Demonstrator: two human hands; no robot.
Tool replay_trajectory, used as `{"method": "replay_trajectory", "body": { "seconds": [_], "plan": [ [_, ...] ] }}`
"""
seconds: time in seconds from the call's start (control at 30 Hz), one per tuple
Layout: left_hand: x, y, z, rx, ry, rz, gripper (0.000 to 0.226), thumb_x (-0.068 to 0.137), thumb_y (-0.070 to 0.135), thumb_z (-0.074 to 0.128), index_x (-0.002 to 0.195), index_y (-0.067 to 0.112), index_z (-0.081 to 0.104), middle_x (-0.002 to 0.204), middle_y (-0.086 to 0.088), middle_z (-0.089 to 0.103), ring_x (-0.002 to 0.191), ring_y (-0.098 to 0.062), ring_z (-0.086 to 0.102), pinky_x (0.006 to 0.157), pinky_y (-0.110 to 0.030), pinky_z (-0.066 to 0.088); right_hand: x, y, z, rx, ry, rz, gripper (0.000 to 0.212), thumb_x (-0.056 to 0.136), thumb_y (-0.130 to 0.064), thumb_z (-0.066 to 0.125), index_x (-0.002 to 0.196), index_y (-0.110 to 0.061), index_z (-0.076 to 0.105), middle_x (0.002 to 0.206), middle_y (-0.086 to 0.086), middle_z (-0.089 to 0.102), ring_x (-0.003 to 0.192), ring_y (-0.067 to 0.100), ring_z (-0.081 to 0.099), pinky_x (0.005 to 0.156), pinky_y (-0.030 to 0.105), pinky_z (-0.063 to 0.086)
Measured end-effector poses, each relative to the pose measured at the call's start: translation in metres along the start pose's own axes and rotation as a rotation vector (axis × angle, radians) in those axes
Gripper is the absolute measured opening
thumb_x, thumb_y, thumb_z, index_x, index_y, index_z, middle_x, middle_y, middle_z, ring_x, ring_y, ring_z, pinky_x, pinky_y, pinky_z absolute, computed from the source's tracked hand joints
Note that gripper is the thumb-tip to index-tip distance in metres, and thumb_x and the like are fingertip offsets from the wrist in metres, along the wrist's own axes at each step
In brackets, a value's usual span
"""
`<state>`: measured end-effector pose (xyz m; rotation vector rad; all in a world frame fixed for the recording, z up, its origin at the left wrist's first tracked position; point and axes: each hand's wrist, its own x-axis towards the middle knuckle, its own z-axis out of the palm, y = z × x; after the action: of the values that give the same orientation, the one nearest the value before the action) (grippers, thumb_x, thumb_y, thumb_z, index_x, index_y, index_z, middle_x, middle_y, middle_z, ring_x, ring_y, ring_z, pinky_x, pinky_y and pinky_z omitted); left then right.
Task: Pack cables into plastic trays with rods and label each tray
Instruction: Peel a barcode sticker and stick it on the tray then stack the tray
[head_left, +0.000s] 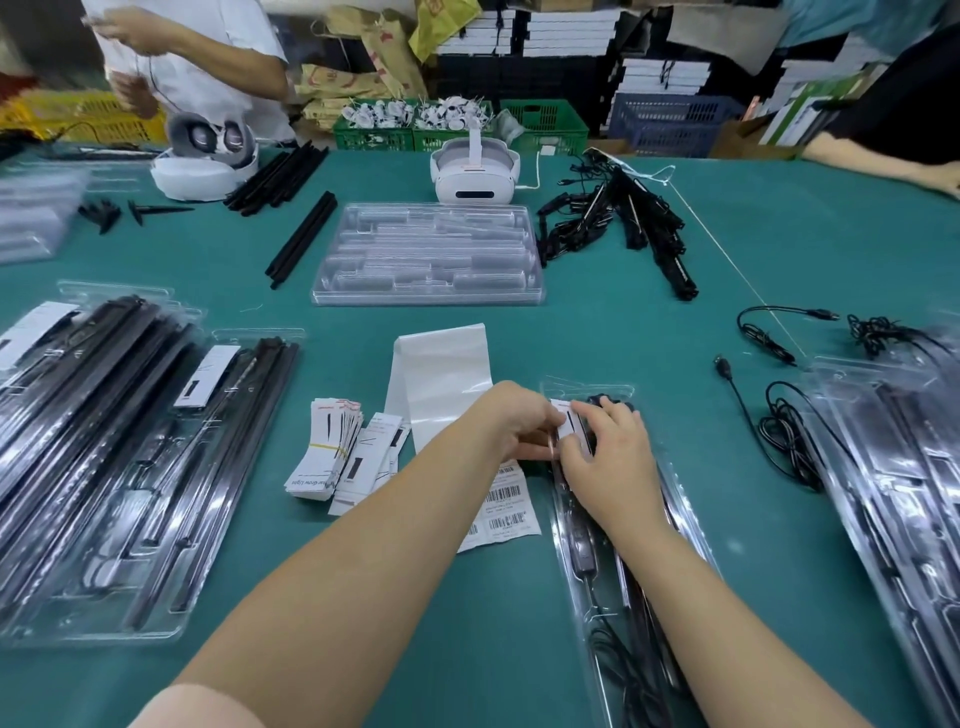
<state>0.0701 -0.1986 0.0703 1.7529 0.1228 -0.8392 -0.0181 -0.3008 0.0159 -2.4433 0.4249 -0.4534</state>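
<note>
A narrow clear plastic tray (691, 551) lies lengthwise at the front right of centre, holding black rods and a coiled black cable (618, 660). At its far end sits a white label card (566, 415). My left hand (511, 423) pinches the card's left edge with curled fingers. My right hand (610, 460) rests on the card and the tray top with spread fingers pressing down. The hands hide most of the card.
A banded stack of label cards (327, 447), a barcode sticker sheet (506, 506) and a white backing strip (441, 379) lie left of the tray. Packed trays (104, 441) fill the left, more trays (893, 493) and loose cables (779, 426) the right. Empty trays (431, 254), rods (301, 239), cable bundles (613, 218) and a headset (475, 174) lie beyond.
</note>
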Motion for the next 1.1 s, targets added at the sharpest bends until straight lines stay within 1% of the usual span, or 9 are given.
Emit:
{"method": "replay_trajectory", "body": {
  "seconds": [0.17,0.3,0.37,0.5,0.6,0.73,0.9,1.0,1.1],
  "plan": [
    [0.007,0.003,-0.001,0.362,0.130,0.134,0.011,0.083,0.008,0.071,0.078,0.005,0.062,0.069,-0.014,0.062,0.060,-0.026,0.061,0.074,-0.037,0.062,0.001,0.001,0.001,-0.057,0.004,-0.019,0.040,0.092,-0.025,0.058,0.129,-0.012,0.064,0.133,0.013,0.058,0.135,0.027,0.042,0.122,0.044,0.018],
    [0.008,0.004,-0.004,0.772,0.242,0.227,0.033,0.079,0.033,0.079,0.069,0.009,0.058,0.061,-0.004,0.060,0.053,-0.020,0.055,0.054,-0.026,0.045,0.001,0.002,0.003,-0.121,-0.029,-0.026,0.043,0.089,-0.028,0.059,0.129,-0.011,0.064,0.134,0.014,0.055,0.137,0.028,0.040,0.123,0.043,0.015],
    [0.008,0.004,-0.002,0.863,0.312,0.301,0.039,0.077,0.035,0.081,0.072,0.012,0.049,0.067,-0.002,0.053,0.064,-0.021,0.054,0.052,-0.028,0.038,0.002,0.002,0.004,-0.127,-0.026,-0.036,0.043,0.087,-0.027,0.061,0.126,-0.010,0.066,0.128,0.013,0.058,0.135,0.028,0.042,0.123,0.044,0.016],
    [0.009,0.010,0.000,0.798,0.256,0.294,0.040,0.082,0.028,0.079,0.100,0.010,0.047,0.090,-0.003,0.055,0.075,-0.023,0.057,0.060,-0.030,0.044,0.001,0.003,0.005,-0.186,0.000,-0.075,0.041,0.086,-0.034,0.065,0.121,-0.012,0.067,0.114,0.010,0.061,0.130,0.027,0.047,0.121,0.045,0.021],
    [0.015,0.014,-0.003,0.769,0.173,0.208,0.040,0.088,0.025,0.075,0.073,0.018,0.039,0.089,-0.011,0.071,0.061,-0.023,0.062,0.067,-0.032,0.056,0.000,0.001,0.006,-0.268,0.031,-0.115,0.045,0.085,-0.047,0.067,0.117,-0.014,0.068,0.110,0.009,0.062,0.127,0.026,0.050,0.118,0.048,0.027],
    [0.017,0.016,-0.006,0.725,0.100,0.152,0.042,0.092,0.024,0.071,0.068,0.018,0.037,0.089,-0.017,0.070,0.069,-0.028,0.060,0.088,-0.037,0.058,0.001,-0.003,-0.001,-0.378,-0.076,-0.121,0.058,0.092,-0.059,0.050,0.132,-0.019,0.059,0.125,0.004,0.058,0.138,0.020,0.038,0.122,0.042,0.015],
    [0.021,0.015,-0.006,0.644,0.053,0.132,0.032,0.092,0.013,0.067,0.072,0.013,0.042,0.074,-0.016,0.053,0.068,-0.030,0.047,0.065,-0.034,0.045,-0.016,-0.008,-0.013,-0.433,-0.261,-0.090,0.093,0.076,-0.080,0.038,0.150,-0.024,0.035,0.149,-0.006,0.040,0.150,0.018,0.016,0.123,0.045,0.002],
    [0.019,0.012,-0.003,0.523,0.041,0.140,0.028,0.090,0.007,0.059,0.070,0.011,0.039,0.066,-0.010,0.033,0.059,-0.026,0.031,0.052,-0.030,0.028,-0.030,-0.013,-0.015,-0.460,-0.296,-0.075,0.092,0.083,-0.067,0.044,0.157,-0.021,0.016,0.163,-0.003,0.020,0.153,0.019,0.001,0.123,0.048,-0.005],
    [0.013,0.011,-0.006,0.424,0.020,0.142,0.041,0.093,0.022,0.067,0.066,0.013,0.036,0.062,-0.005,0.026,0.056,-0.021,0.024,0.048,-0.027,0.023,-0.034,-0.029,-0.020,-0.472,-0.341,-0.088,0.087,0.086,-0.048,0.047,0.156,-0.012,0.010,0.164,0.008,0.015,0.153,0.024,0.001,0.123,0.047,-0.001]
  ]
}}
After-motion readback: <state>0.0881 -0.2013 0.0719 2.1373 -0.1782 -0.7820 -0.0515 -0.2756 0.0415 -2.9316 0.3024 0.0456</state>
